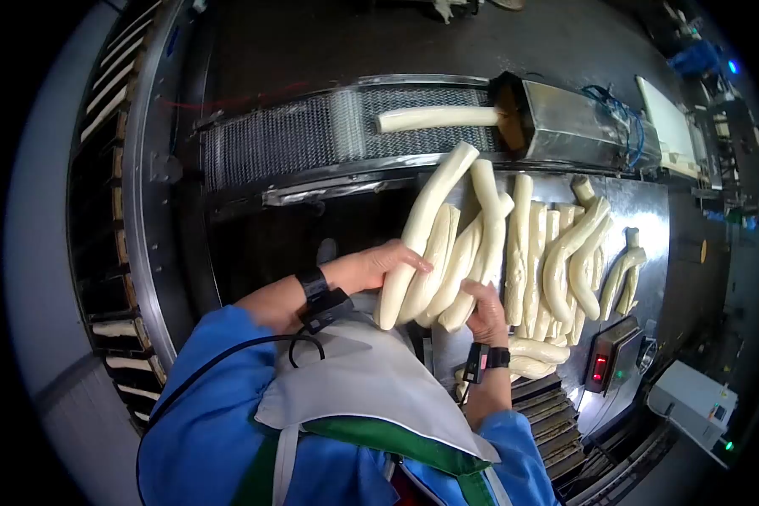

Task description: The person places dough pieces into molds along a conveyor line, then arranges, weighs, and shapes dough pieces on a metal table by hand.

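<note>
My left hand point(390, 260) is closed around the left side of a bundle of long, pale, dough-like logs. Its fingers press on the outermost pale log point(422, 228), which slants up toward the conveyor. My right hand point(487, 314) grips the bundle's right side, near the lower end of another bent log point(491, 215). Between the hands, more pale logs point(457, 270) lie pressed together. To the right of the bundle, several similar logs point(563, 261) lie side by side on a metal table point(645, 207).
Beyond the table runs a mesh conveyor point(278, 139) carrying one pale log point(438, 118) at a metal housing point(578, 122). A device with a red display point(600, 364) stands at the right. Slatted rails point(548, 422) lie below, and a long metal rack point(139, 169) runs along the left.
</note>
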Demonstrator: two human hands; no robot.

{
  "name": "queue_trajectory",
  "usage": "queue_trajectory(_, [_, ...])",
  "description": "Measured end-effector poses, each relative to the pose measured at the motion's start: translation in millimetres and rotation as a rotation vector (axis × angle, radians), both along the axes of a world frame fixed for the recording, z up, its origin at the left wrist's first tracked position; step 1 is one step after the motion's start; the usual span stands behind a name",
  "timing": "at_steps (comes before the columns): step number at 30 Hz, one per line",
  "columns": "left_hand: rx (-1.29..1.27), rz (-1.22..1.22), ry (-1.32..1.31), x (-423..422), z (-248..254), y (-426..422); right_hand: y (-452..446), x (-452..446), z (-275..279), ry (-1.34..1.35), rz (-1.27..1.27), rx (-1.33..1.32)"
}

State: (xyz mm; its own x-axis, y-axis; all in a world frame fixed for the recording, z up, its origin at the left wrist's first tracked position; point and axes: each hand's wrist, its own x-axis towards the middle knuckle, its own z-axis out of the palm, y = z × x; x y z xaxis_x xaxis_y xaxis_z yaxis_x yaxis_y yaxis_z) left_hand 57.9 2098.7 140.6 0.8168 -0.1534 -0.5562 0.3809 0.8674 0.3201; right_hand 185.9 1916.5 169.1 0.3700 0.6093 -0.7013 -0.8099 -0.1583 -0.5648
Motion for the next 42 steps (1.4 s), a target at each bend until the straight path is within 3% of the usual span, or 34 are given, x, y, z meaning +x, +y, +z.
queue_trajectory(5, [-0.106, 0.178, -0.067, -58, 66, 49, 58, -30, 79, -0.224, 0.228, 0.078])
queue_trajectory(9, [-0.237, 0.542, -0.208, -137, 98, 84, 136, -81, 121, -0.241, 0.477, 0.195])
queue_trajectory(14, [0.013, 0.904, -0.182, -291, 176, 105, 242, -203, 175, -0.333, 0.713, 0.242])
queue_trajectory(17, [0.513, 1.187, -0.014, -372, 222, 107, 311, -276, 199, -0.266, 1.007, 0.501])
queue_trajectory(18, [0.53, 1.304, -0.102, -395, 209, 113, 335, -298, 202, -0.234, 1.096, 0.589])
queue_trajectory(21, [0.594, 1.705, 0.322, -438, 233, 130, 418, -367, 190, -0.34, 1.252, 0.723])
queue_trajectory(23, [0.545, 1.822, 0.242, -494, 190, 160, 470, -410, 163, -0.247, 1.139, 0.673])
queue_trajectory(24, [0.513, 1.881, 0.264, -523, 159, 172, 495, -414, 143, -0.361, 1.101, 0.689])
queue_trajectory(25, [0.492, 1.901, 0.46, -544, 137, 175, 507, -416, 126, -0.537, 1.056, 0.688])
queue_trajectory(26, [0.513, 1.83, 0.641, -579, 87, 179, 520, -406, 104, -0.667, 1.136, 0.71])
queue_trajectory(27, [0.628, 1.733, 0.867, -586, 71, 177, 532, -393, 81, -0.8, 1.213, 0.725])
queue_trajectory(29, [0.639, 1.727, 0.942, -596, 29, 169, 531, -366, 48, -0.804, 1.287, 0.551])
queue_trajectory(31, [0.661, 1.636, 1.096, -599, 23, 183, 540, -313, -15, -1.115, 1.428, 0.602])
queue_trajectory(33, [0.784, 1.561, 1.273, -610, -8, 193, 538, -261, -38, -1.688, 1.437, 0.582])
queue_trajectory(34, [0.889, 1.588, 1.306, -620, -34, 196, 538, -232, -54, -1.858, 1.38, 0.505])
queue_trajectory(35, [0.76, 1.78, 1.321, -605, -17, 206, 538, -210, -57, -1.999, 1.45, 0.23])
queue_trajectory(36, [0.816, 1.787, 1.371, -607, -28, 209, 536, -179, -68, -2.076, 1.435, 0.102])
queue_trajectory(37, [0.897, 1.891, 1.29, -615, -54, 205, 532, -149, -84, -2.147, 1.421, -0.029])
queue_trajectory(39, [0.951, 1.777, 1.377, -606, -87, 183, 528, -101, -113, -2.153, 1.477, -0.475])
queue_trajectory(40, [0.795, 1.717, 1.429, -583, -64, 175, 527, -96, -111, -2.127, 1.546, -0.565])
queue_trajectory(42, [0.757, 1.536, 1.534, -555, -20, 167, 521, -96, -90, -2.093, 1.616, -0.646])
